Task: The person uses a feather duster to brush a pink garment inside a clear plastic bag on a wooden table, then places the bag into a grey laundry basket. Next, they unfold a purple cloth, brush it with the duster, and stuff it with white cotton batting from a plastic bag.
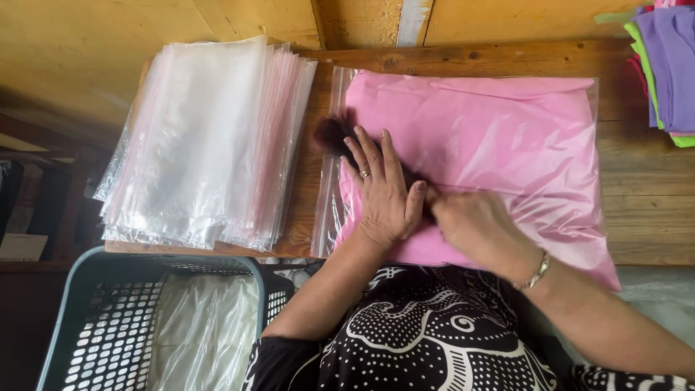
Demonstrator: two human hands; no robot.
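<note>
A clear plastic bag with a folded pink cloth inside lies flat on the wooden table. My left hand, with a ring on one finger, presses palm down on the bag's left part, fingers spread. My right hand, blurred by motion and wearing a bracelet, lies on the bag just right of the left hand, touching its thumb. A dark blurred shape shows at the bag's left edge beyond my left fingers; what it is I cannot tell.
A thick stack of empty clear plastic bags lies on the table's left part. A grey-blue perforated basket lined with plastic stands at the lower left. Folded purple, green and pink cloths are piled at the top right.
</note>
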